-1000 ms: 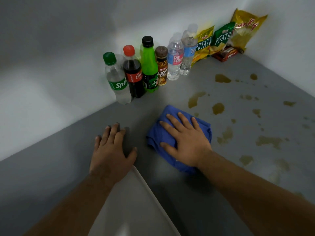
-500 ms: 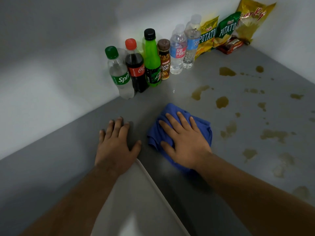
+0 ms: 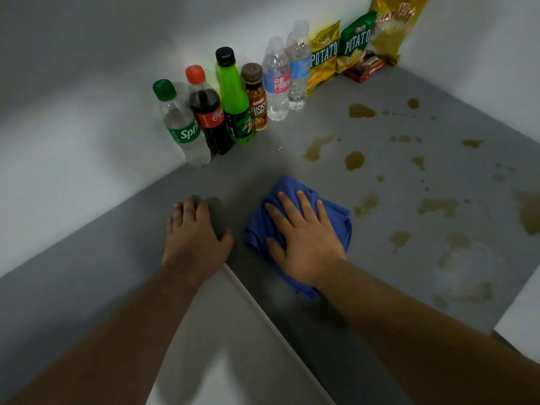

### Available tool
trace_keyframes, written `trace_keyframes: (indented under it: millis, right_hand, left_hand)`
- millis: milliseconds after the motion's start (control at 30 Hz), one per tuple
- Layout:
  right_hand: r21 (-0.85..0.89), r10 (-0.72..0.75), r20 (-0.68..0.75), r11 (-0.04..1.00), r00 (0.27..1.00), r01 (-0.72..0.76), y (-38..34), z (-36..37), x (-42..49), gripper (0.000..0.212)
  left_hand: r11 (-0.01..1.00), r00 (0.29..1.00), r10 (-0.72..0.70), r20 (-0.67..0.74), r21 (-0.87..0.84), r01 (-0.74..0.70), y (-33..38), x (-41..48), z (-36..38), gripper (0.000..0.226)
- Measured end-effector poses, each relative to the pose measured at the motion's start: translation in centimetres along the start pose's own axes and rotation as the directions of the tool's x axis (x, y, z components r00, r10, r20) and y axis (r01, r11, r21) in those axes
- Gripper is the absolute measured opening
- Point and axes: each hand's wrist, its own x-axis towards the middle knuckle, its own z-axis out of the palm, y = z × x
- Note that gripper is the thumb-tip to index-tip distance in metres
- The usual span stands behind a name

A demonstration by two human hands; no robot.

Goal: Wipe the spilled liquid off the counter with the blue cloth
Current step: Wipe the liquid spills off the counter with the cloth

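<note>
The blue cloth (image 3: pixel 339 220) lies bunched on the grey counter (image 3: pixel 263 165), and my right hand (image 3: pixel 304 238) presses flat on it with fingers spread. My left hand (image 3: pixel 195 238) rests flat on the bare counter just left of the cloth, fingers together, holding nothing. Brownish spilled liquid (image 3: pixel 355 159) is scattered in several puddles and drops to the right of the cloth and beyond it, reaching toward the right edge of the counter, with a larger patch (image 3: pixel 438 206) further right.
Several drink bottles (image 3: pixel 230 103) stand in a row along the white back wall. Snack bags (image 3: pixel 355 42) and a small red pack (image 3: pixel 369 68) lean in the far corner. A white surface (image 3: pixel 222 346) lies below the counter's near corner between my arms.
The view has shifted slightly; my right hand and the cloth have stayed almost in place, with the left hand still resting beside them.
</note>
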Motion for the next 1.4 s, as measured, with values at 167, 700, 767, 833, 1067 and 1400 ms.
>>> trace_keyframes:
  millis: [167,700,767,833,1067,1400]
  right_hand:
    - [0.007,0.004,-0.017,1.000,1.000,-0.004,2.9,1.1,-7.1,0.070]
    - [0.000,0.105,-0.036,0.995,0.994,-0.105,5.0,0.4,-7.8,0.072]
    - [0.022,0.088,-0.047,0.996,0.995,-0.087,5.5,0.9,-10.4,0.072]
    - [0.014,0.097,-0.052,0.995,0.994,-0.097,6.4,1.3,-12.4,0.073]
    - [-0.047,0.200,-0.021,0.979,0.980,-0.201,8.2,-0.3,-8.7,0.078]
    - [-0.009,0.065,-0.016,0.998,0.998,-0.066,7.0,0.8,-14.1,0.074]
  left_hand:
    - [0.976,0.969,0.209,-0.130,-0.031,-0.214,5.7,-1.4,0.9,0.052]
    - [0.958,0.947,0.136,-0.290,-0.204,-0.200,12.8,-3.5,5.7,0.058]
    - [0.962,0.945,0.145,-0.292,-0.183,-0.204,12.9,-3.5,5.7,0.056]
    - [0.965,0.948,0.155,-0.279,-0.164,-0.206,12.8,-3.4,5.7,0.053]
    - [0.973,0.944,0.174,-0.281,-0.099,-0.209,12.9,-3.2,6.2,0.050]
    - [0.973,0.947,0.183,-0.263,-0.087,-0.212,13.0,-3.6,5.8,0.051]
